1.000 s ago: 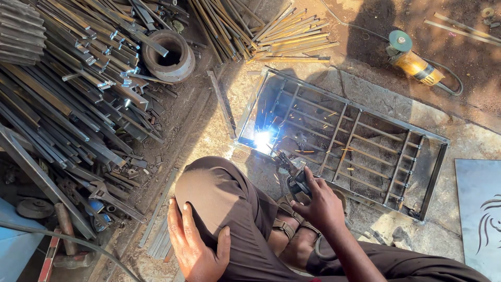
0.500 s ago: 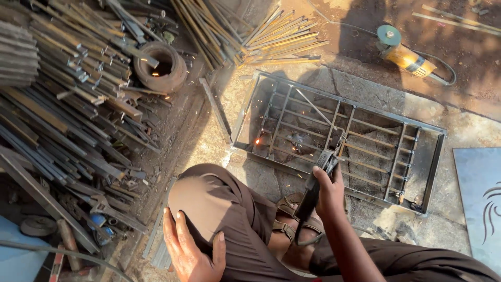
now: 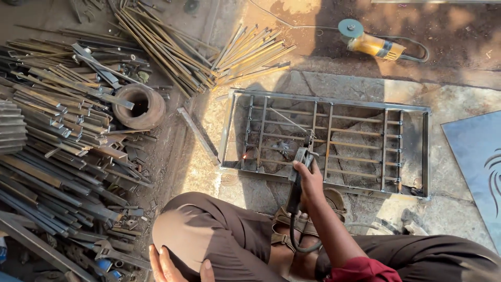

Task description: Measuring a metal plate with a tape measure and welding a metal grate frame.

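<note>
My right hand is closed around the welding holder, gripping its dark handle, with the cable looping down from it past my sandal. The holder's tip sits over the near edge of the grille, which lies flat on the stone floor just ahead of that hand. A small orange glow shows on the grille to the left of the holder. My left hand lies open, fingers spread, on my left knee, holding nothing. Left of it sprawls a heap of steel bars; a grinder lies well beyond the grille.
</note>
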